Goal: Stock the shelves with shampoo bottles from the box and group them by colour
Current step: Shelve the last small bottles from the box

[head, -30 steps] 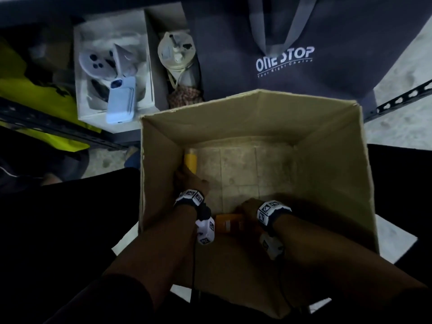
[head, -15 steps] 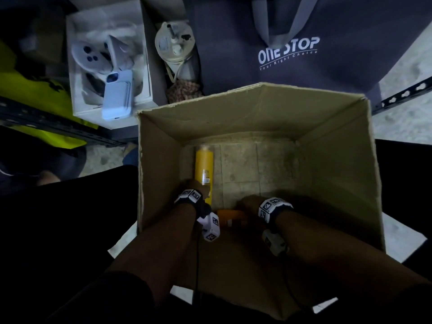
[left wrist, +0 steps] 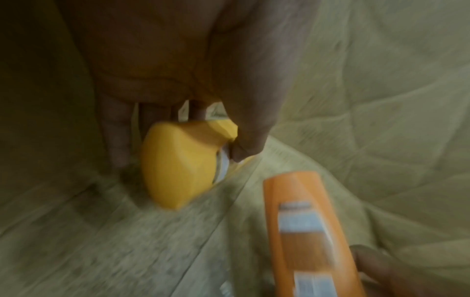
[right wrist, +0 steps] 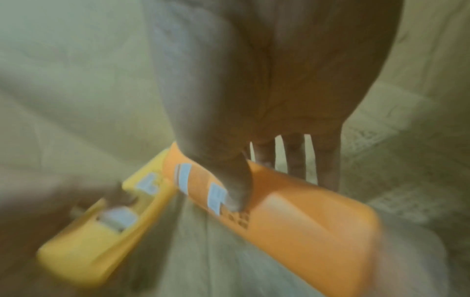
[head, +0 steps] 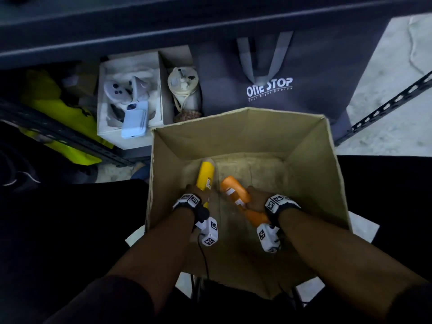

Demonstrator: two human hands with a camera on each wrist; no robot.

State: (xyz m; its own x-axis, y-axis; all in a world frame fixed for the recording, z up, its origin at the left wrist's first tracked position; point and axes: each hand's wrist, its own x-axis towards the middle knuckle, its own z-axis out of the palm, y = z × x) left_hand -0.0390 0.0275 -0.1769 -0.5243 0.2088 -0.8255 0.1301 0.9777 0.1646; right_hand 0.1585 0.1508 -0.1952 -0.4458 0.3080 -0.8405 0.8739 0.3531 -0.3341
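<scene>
Both my hands are inside the open cardboard box (head: 313, 160). My left hand (head: 198, 195) grips a yellow shampoo bottle (head: 205, 175) by its lower part; the bottle points away from me. In the left wrist view my fingers and thumb wrap the yellow bottle (left wrist: 180, 166). My right hand (head: 256, 199) holds an orange shampoo bottle (head: 236, 191), tilted toward the far left. The right wrist view shows my thumb lying across the orange bottle (right wrist: 292, 211), with the yellow bottle (right wrist: 101, 225) beside it. Both bottles are raised off the box floor.
A dark grey "ONE STOP" bag (head: 268, 87) stands behind the box under a dark shelf board (head: 163, 22). A white box (head: 131, 101) with controllers and a phone, a pale jar (head: 183, 87), yellow cloth (head: 60, 118) and a slotted metal rail (head: 385, 108) lie around.
Both hands have lifted their bottles up from the box bottom. The orange bottle, earlier lying low between the wrists, now points up and away; the yellow one has risen too.
</scene>
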